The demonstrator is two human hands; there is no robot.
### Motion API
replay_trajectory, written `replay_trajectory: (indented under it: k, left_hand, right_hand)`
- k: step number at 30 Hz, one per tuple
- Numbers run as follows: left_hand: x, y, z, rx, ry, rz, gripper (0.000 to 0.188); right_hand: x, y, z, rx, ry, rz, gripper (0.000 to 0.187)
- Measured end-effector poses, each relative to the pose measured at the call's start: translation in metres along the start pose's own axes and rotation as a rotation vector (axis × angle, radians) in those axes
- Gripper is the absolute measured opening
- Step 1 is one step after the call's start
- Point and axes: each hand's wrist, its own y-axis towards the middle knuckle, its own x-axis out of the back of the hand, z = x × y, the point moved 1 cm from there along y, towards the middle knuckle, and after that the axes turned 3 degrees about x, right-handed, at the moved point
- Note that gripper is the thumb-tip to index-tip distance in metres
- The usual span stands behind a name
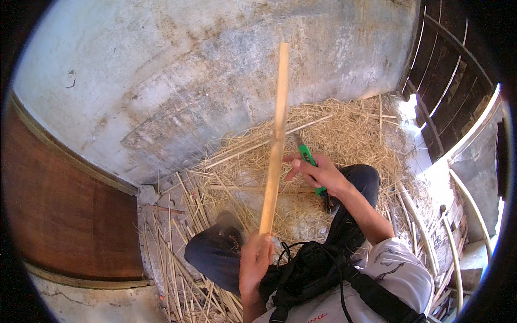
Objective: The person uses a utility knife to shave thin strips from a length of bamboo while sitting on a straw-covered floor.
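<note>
My left hand (254, 264) is closed around the lower end of a long bamboo strip (273, 175), which stands almost upright and leans slightly right at its top. A darker node ring crosses the strip about midway. To the right of it, my right hand (326, 175) grips a green utility knife (306, 154). The knife's blade end points up and away from me, close to the strip. My right fingertips come near the strip's right edge; whether they touch it, I cannot tell.
Pale shavings (344, 129) cover the floor against a stained wall (215, 70). Thin bamboo strips (180, 269) lie in a heap at the left. Thicker poles (417, 223) rest on the right. A brown wooden panel (75, 204) is at far left. My crossed legs (212, 255) frame the work.
</note>
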Motion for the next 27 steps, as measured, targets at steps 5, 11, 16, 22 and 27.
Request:
replay_trajectory:
  k: [5,11,16,22,27]
  left_hand:
    - [-0.007,-0.003,-0.029,-0.102,0.075,0.036,0.025]
    - [0.014,-0.004,-0.005,-0.244,0.198,0.07,0.027]
    - [0.031,-0.01,-0.002,-0.002,0.11,0.12,0.018]
    - [0.01,-0.008,-0.019,-0.138,0.122,-0.093,0.024]
    - [0.001,0.0,-0.03,-0.209,0.104,-0.145,0.022]
  right_hand:
    - [-0.014,0.002,-0.007,0.148,-0.045,-0.096,0.024]
    - [-0.002,0.011,0.024,0.179,0.04,-0.265,0.019]
    - [0.006,0.009,0.039,0.226,-0.019,-0.264,0.023]
    - [-0.013,-0.019,0.024,0.501,-0.464,-0.309,0.032]
    - [-0.029,-0.05,-0.002,0.717,-0.821,-0.081,0.034]
